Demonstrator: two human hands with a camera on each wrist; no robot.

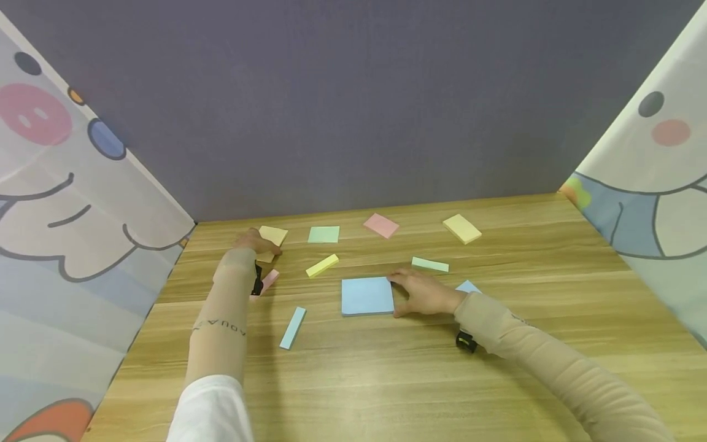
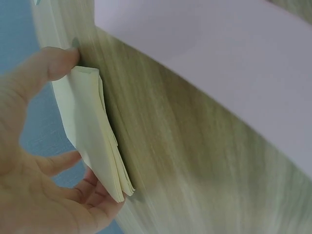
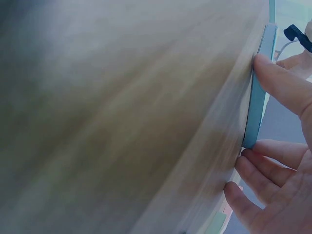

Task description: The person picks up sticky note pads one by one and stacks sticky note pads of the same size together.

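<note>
At the back left of the table, my left hand (image 1: 256, 240) holds a pale yellow sticky-note pad (image 2: 85, 122). The thumb sits at one end of it and the fingers at the other, and its sheets fan apart along one edge. In the middle lies a large light blue sticky-note pad (image 1: 367, 296), flat on the wood. My right hand (image 1: 422, 291) grips its right side, thumb at the front corner and fingertips at the back corner. A pink strip pad (image 1: 270, 280) lies beside the left wrist, partly covered by it.
Along the back lie a green pad (image 1: 324, 234), a pink pad (image 1: 381, 225) and a yellow pad (image 1: 462, 228). Narrow strips, yellow (image 1: 323, 265), green (image 1: 430, 264) and blue (image 1: 293, 328), lie nearer. A blue piece (image 1: 468, 286) shows behind the right wrist. A grey partition (image 1: 364, 110) bounds the table.
</note>
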